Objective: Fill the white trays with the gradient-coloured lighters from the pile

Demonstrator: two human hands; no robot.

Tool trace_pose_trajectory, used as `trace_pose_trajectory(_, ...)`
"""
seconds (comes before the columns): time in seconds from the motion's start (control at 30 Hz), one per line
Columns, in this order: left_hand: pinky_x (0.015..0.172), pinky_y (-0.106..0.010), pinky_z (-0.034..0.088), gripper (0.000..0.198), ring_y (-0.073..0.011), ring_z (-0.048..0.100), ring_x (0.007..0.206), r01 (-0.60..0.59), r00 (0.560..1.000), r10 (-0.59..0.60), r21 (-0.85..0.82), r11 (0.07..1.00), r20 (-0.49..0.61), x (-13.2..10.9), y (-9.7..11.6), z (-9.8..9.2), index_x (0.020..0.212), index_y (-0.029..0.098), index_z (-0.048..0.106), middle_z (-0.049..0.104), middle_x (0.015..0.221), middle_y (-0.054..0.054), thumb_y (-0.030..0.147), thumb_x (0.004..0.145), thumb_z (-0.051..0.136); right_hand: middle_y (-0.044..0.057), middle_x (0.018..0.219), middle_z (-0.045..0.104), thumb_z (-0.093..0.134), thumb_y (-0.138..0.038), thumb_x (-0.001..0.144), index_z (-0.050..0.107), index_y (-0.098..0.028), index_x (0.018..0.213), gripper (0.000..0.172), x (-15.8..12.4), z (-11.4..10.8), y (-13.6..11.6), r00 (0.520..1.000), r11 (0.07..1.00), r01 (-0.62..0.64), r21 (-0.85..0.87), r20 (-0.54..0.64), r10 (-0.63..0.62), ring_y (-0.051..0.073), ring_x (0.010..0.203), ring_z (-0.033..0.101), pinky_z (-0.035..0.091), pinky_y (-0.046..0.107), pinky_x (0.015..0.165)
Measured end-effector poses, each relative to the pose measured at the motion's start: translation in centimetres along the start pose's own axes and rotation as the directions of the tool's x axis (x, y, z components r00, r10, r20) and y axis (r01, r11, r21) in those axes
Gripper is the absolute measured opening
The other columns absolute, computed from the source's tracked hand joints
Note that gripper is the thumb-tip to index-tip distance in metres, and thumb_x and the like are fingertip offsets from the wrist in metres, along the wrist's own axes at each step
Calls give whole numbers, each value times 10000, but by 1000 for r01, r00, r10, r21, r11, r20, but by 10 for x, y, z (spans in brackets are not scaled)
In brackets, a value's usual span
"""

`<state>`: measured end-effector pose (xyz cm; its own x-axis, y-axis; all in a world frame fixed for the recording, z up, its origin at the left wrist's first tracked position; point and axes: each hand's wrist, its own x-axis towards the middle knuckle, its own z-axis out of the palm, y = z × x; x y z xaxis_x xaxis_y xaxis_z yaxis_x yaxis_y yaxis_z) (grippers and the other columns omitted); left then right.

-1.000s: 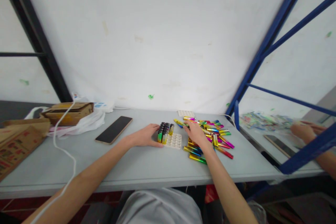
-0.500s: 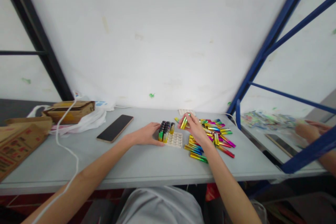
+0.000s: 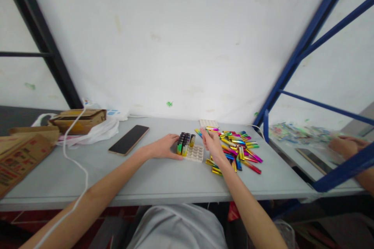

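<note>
My left hand (image 3: pixel 165 147) holds the left edge of a small white holed tray (image 3: pixel 196 153), its thumb at the near corner and its fingers behind. Shiny coloured tubes with black tops (image 3: pixel 182 143), like cigarette lighters, stand upright in rows at the tray's left side; a single gold one (image 3: pixel 192 140) stands beside them. Just right of the tray, my right hand (image 3: pixel 212 144) is closed, fingers curled, over the left side of a loose pile of metallic tubes (image 3: pixel 239 148). What it grips is hidden. A gold and magenta tube (image 3: pixel 212 128) shows behind its fingers.
Another white holed tray (image 3: pixel 208 123) lies by the wall. A phone (image 3: pixel 129 140) rests left of my left hand. Cardboard boxes (image 3: pixel 29 155) and a white plastic bag (image 3: pixel 102 132) are farther left. A white cable (image 3: pixel 74 163) crosses my left forearm. A blue metal frame (image 3: pixel 288 70) stands right.
The gold and green tube seen upright in my right hand is no longer visible there. That hand has turned and its fingers have curled. My left hand stays at the tray.
</note>
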<state>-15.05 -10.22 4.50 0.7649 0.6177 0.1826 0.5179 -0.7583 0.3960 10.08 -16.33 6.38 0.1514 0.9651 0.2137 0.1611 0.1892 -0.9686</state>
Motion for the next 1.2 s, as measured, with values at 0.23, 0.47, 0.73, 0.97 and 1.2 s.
trace_pose_trajectory(0.23, 1238, -479, 400, 926, -404, 559, 1409, 33, 999, -33, 0, 999, 28, 0, -1, 0, 1444, 128, 595, 595, 1522, -220, 738, 782, 811, -45, 532, 394, 537, -469, 868, 399, -247, 575, 393, 6, -6, 11, 984, 961, 151, -232, -56, -168, 134, 558, 374, 254, 288, 546)
trace_pose_trajectory(0.47, 1225, -480, 413, 922, -403, 567, 1398, 20, 1000, -20, -16, 1000, 14, 0, 1, 0, 1446, 128, 596, 605, 1514, -214, 728, 783, 821, -42, 606, 497, 514, -704, 977, 517, -248, 784, 495, 5, -7, 6, 984, 976, 178, -125, 27, -176, 148, 555, 447, 343, 270, 522)
trace_pose_trajectory(0.73, 1195, -488, 440, 871, -391, 592, 1363, -19, 1000, 19, -17, 1000, -11, 0, -1, 1, 1437, 178, 607, 630, 1493, -182, 727, 795, 820, 31, 814, 630, 504, -600, 1059, 605, -221, 812, 464, 0, -23, -20, 861, 756, 508, -413, 272, -430, 194, 755, 581, 453, 315, 708)
trace_pose_trajectory(0.97, 1207, -508, 431, 890, -399, 578, 1381, -7, 1000, 7, -15, 1000, -2, 0, -2, 1, 1434, 150, 603, 614, 1507, -209, 716, 785, 830, 0, 686, 679, 607, -435, 1061, 672, -214, 790, 356, -3, -32, -24, 808, 710, 528, -465, 533, -252, 177, 643, 597, 426, 290, 650)
trace_pose_trajectory(1.2, 1211, -485, 429, 881, -391, 573, 1389, -10, 1000, 10, -1, 1000, -4, 0, -3, 2, 1432, 169, 610, 616, 1508, -190, 733, 788, 816, 26, 768, 742, 650, -279, 1053, 733, -191, 860, 228, -3, -27, -25, 816, 612, 529, -587, 550, -177, 178, 684, 631, 418, 281, 669)
